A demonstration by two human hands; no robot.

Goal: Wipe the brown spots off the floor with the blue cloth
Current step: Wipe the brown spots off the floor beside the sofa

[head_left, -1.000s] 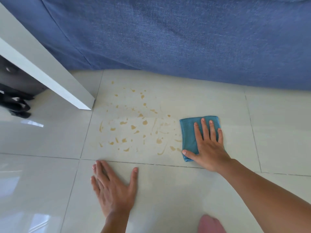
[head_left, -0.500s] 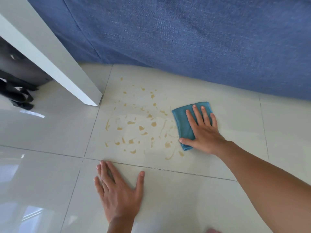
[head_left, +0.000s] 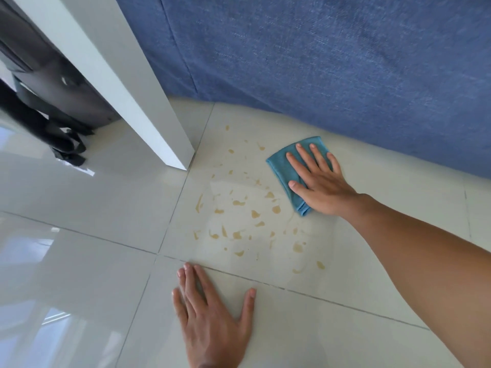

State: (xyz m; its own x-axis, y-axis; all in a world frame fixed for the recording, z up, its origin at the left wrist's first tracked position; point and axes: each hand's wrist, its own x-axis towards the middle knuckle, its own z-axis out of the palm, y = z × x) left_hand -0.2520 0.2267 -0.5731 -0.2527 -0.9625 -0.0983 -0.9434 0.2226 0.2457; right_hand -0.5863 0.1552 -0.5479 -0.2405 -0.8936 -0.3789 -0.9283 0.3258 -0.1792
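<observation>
the right hand (head_left: pixel 320 183) lies flat on the folded cloth (head_left: pixel 283 168), fingers spread and pressing down rather than curled around it. the cloth sits on the floor (head_left: pixel 385 248) at the far right edge of the spots (head_left: pixel 239 205), near the blue sofa (head_left: pixel 318 62). the left hand (head_left: pixel 212 322) is flat on the tile nearer the person, fingers splayed, holding nothing; it looks like a prop for the body.

the step in hand is the wiping itself, and it seems barely under way: brown spots cover most of the tile between the cloth and the white leg (head_left: pixel 138 102), with more toward the left hand. the next move likely calls for a firm sweep leftward and back across the patch, palm kept flat so the cloth doesn't bunch, with passes overlapping.
</observation>
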